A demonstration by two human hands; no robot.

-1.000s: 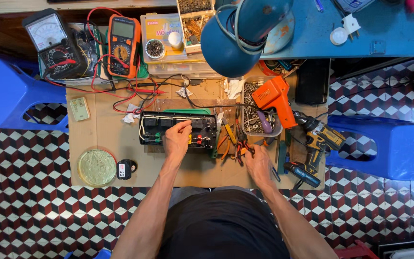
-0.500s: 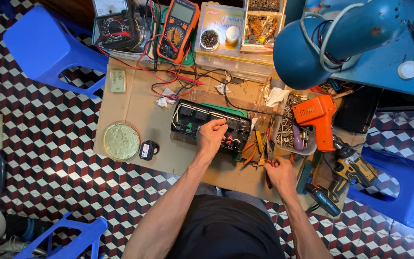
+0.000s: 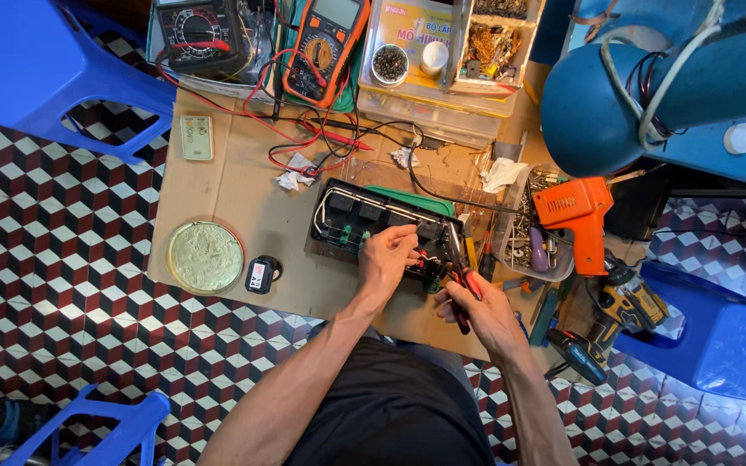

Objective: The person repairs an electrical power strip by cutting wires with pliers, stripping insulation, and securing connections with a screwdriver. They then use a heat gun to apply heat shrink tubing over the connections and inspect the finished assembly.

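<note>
While the black open device [image 3: 382, 226] lies on the brown worktop [image 3: 243, 185] right under both hands, the left hand [image 3: 388, 259] rests on its near edge with fingers curled together onto the wiring inside. The right hand [image 3: 485, 312], just beside the device's right end, is clamped on red-handled pliers [image 3: 461, 274] whose tips reach into the case. Beyond the right hand sits an orange soldering gun [image 3: 582, 216]; well left of the left hand lie a small black gadget [image 3: 259, 275] and a round tin lid [image 3: 205, 256].
</note>
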